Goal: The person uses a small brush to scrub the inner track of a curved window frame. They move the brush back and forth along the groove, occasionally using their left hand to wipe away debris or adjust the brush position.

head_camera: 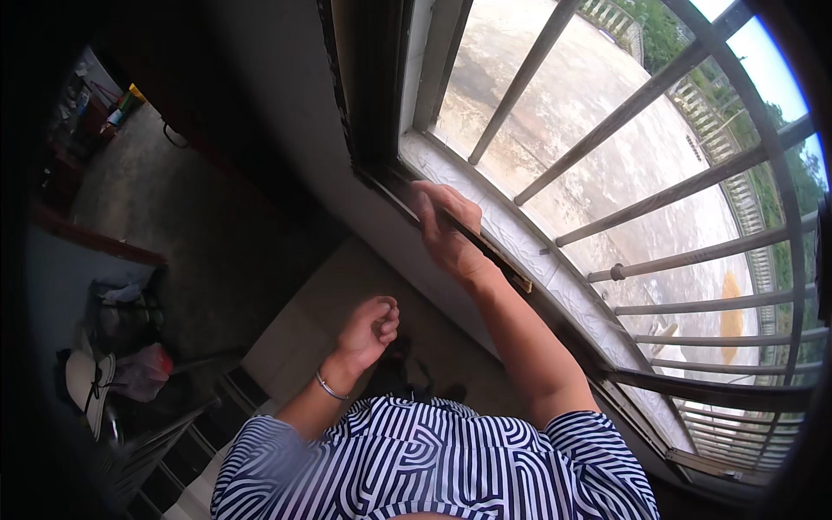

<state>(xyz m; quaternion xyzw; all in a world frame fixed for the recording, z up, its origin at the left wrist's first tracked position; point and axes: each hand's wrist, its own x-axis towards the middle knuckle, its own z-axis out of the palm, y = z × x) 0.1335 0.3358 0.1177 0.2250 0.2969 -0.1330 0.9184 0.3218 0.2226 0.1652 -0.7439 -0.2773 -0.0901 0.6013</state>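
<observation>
My right hand is at the lower rail of the window frame, blurred at the thumb. Its fingers and thumb close around a dark narrow strip with a rough, yellowish end. The strip lies along the rail; whether it is loose or part of the frame I cannot tell. Lower down and to the left, my left hand hangs in front of my body, fingers curled in and nothing visible in them. A metal bangle circles that wrist.
Metal window bars stand beyond the white tiled sill. Outside is a concrete terrace with a balustrade. At left, a brimmed hat and a plastic bag sit near a metal railing.
</observation>
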